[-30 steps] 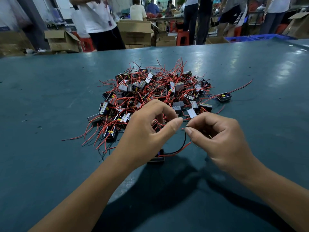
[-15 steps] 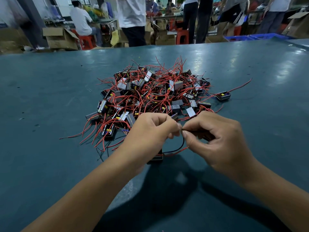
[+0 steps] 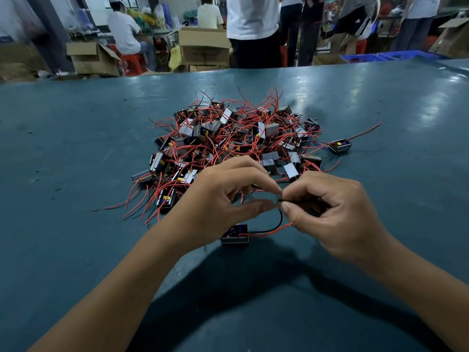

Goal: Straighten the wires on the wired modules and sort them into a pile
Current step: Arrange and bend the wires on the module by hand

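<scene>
Wired module, a small black box with a red and a black lead (image 3: 234, 233), sits on the teal table (image 3: 76, 148) toward its near edge, under the left hand (image 3: 223, 199). Its leads curve up and right to where both hands pinch them, thumb tips meeting; right hand (image 3: 335, 212) seems to have the ends. Tangled heap of red-wired modules (image 3: 236, 138) lies behind, mid-table, and one stray module (image 3: 340, 146) right of it. No readable labels.

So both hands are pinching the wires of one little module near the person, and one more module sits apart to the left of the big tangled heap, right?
Not quite. In the head view the lone module sits to the right of the heap, not the left. The rest holds: the left hand and right hand pinch the wires of the near module.
</scene>
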Tool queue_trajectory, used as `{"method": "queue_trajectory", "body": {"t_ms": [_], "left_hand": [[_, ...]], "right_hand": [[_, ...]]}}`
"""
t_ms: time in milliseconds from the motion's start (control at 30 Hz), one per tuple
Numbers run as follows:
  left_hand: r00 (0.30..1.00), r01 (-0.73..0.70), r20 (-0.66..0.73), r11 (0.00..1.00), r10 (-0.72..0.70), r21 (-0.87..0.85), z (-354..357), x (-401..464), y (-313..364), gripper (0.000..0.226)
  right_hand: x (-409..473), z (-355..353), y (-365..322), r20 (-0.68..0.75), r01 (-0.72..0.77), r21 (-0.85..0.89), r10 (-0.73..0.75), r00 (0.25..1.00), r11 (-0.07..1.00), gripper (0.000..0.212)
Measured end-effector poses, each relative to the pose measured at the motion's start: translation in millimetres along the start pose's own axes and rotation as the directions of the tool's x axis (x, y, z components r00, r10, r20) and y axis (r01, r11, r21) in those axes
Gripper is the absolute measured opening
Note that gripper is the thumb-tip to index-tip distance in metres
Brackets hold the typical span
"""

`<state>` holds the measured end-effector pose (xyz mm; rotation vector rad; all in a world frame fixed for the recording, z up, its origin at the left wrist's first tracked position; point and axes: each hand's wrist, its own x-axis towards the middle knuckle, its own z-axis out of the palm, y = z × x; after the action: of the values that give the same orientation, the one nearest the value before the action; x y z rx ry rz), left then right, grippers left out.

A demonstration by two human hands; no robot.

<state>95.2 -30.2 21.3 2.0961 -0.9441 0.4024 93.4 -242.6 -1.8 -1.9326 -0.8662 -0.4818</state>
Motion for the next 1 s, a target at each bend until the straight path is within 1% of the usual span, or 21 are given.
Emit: {"method": "queue_trajectory", "body": {"t_ms": [133,333,567,733,800,867,933,1000], "left_hand": [[0.999,-0.05,-0.009,0.996,0.051,0.078,-0.9,0.2,-1.6,0.013],[0.995,-0.084,-0.034,0.989,0.089,0.122,1.8,0.3,-1.6,0.008],[1.0,0.002,0.021,0.998,-0.004,0.064,3.7,-1.8,-5.0,0.009],[0.998,0.049,0.046,0.999,-0.048,-0.004,3.1,-3.4,-2.3,0.009],[0.992,0.113,0.065,0.989,-0.108,-0.093,2.8,-5.1,-0.3,0.007],[0.973,0.225,0.093,0.952,-0.209,-0.209,3.7,-5.5,0.9,0.009],[0.931,0.366,0.135,0.868,-0.34,-0.336,5.4,-5.0,2.2,0.013],[0.875,0.481,0.178,0.768,-0.45,-0.423,6.8,-4.8,3.3,0.015]], "right_hand": [[-0.1,-0.5,0.1,0.016,-0.003,0.033,0.002,1.0,0.999,0.003],[-0.5,-0.4,-2.1,0.028,-0.004,0.037,0.003,1.0,0.999,0.003],[-0.8,-2.0,-3.1,0.028,0.089,-0.095,-0.086,0.996,0.992,0.005],[-0.8,-1.6,-3.3,0.022,0.094,-0.113,-0.093,0.995,0.989,0.005],[-0.6,-2.0,-3.6,0.018,0.108,-0.129,-0.106,0.994,0.986,0.005],[-0.9,-2.4,-4.1,0.017,0.132,-0.167,-0.131,0.991,0.977,0.006],[-1.7,-2.3,-4.4,0.021,0.162,-0.205,-0.161,0.987,0.965,0.006],[-2.2,-1.7,-4.4,0.027,0.183,-0.232,-0.182,0.983,0.955,0.007]]}}
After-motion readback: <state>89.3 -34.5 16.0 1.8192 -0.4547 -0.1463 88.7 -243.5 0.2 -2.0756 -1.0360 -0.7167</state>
